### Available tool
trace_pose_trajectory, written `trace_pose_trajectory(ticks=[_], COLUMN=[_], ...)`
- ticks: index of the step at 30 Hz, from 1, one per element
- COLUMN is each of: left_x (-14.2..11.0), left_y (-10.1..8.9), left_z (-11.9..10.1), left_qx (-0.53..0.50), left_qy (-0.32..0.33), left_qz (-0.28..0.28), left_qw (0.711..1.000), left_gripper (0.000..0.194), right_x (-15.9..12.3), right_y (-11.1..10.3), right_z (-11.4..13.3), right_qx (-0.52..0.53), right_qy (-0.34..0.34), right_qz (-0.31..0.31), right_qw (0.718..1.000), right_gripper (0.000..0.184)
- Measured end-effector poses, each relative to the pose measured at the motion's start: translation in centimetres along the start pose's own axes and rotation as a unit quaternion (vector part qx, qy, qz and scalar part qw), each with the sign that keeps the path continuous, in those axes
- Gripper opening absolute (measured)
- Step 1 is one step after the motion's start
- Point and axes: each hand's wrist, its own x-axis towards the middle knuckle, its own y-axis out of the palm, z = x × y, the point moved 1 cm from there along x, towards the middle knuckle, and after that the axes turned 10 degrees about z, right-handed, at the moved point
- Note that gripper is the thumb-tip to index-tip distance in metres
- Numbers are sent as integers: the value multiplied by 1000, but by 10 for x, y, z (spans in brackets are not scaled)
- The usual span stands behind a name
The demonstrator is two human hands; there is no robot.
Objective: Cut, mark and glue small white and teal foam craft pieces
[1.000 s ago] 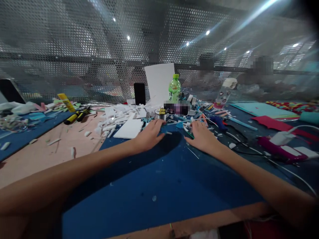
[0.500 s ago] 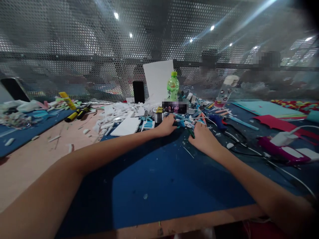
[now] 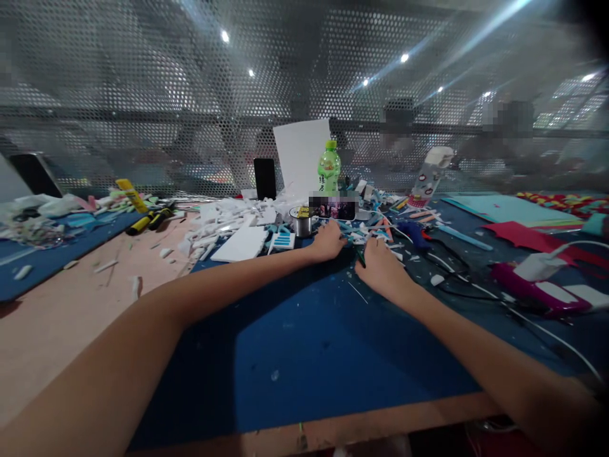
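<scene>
Both my forearms stretch out over a blue cutting mat (image 3: 304,343). My left hand (image 3: 327,241) lies at the mat's far edge, its fingers curled down into a heap of small blue and white foam scraps (image 3: 354,233); what they pinch is hidden. My right hand (image 3: 380,266) rests palm down just to the right, fingers stretched toward the same scraps, next to a thin green strip (image 3: 360,255). A small metal tin (image 3: 301,222) stands right beside my left hand, and a blue-and-white striped piece (image 3: 283,239) lies left of it.
White foam board offcuts (image 3: 238,230) pile up to the left. A green bottle (image 3: 328,167), a white sheet (image 3: 301,155) and a phone (image 3: 264,178) stand against the perforated metal screen. Yellow-handled tools (image 3: 147,221) lie at left; a glue gun with cable (image 3: 537,279) and coloured foam sheets (image 3: 504,212) at right.
My left hand moved right along the mat's far edge and its fingers went from flat to curled among the scraps. My right hand pulled back slightly.
</scene>
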Motion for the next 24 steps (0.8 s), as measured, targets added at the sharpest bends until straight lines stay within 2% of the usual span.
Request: trace_pose_trajectory(ticks=[5, 9, 13, 15, 16, 20, 24], left_x=[-10, -47, -100, -121, -128, -142, -145], left_y=[-23, -47, -58, -58, -58, -58, -59], left_z=[4, 3, 3, 7, 11, 24, 30], left_qx=[0, 18, 66, 176, 190, 235, 186], left_qy=[57, 120, 198, 264, 278, 331, 352], left_qz=[-50, -86, -43, -1, 14, 43, 56], left_qw=[997, 989, 977, 948, 942, 913, 916], left_gripper=[21, 23, 26, 28, 26, 29, 29], right_x=[1, 2, 2, 3, 4, 13, 29], right_y=[2, 3, 4, 5, 5, -3, -22], right_z=[-2, -2, -1, -1, -1, -12, -46], right_qx=[4, 9, 15, 19, 21, 19, -2], right_qy=[4, -1, 4, 3, 2, 19, 110], right_qz=[-9, -7, -2, -2, -2, -12, -39], right_qw=[1000, 1000, 1000, 1000, 1000, 1000, 993], right_gripper=[28, 34, 36, 33, 32, 38, 47])
